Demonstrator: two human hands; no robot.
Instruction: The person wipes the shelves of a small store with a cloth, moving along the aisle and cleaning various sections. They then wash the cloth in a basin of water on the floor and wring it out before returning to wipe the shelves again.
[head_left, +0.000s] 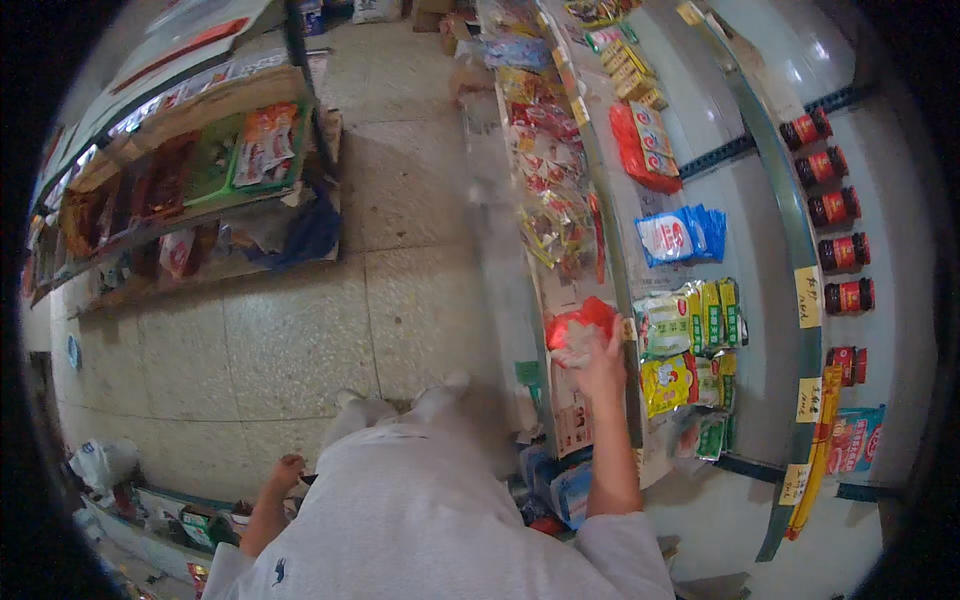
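Over the lower shelf on the right, my right hand (600, 364) grips a red packet (581, 322) that has a pale, blurred part under my fingers. Just right of it, on the shelf above, stand green and white seasoning pouches (664, 326) and a yellow pouch (667, 384). Further up the lower shelf lie clear packets of snacks (559, 229). My left hand (286, 472) hangs low by my side, its fingers curled; a small dark thing shows beside it, and whether the hand holds it is unclear.
Blue and white packets (679, 234) and a red net bag (645, 150) lie higher along the shelf. Dark jars with red labels (844, 253) line the top shelf. A rack with trays (217, 161) stands across the tiled floor (300, 337). Another low shelf (157, 502) is at lower left.
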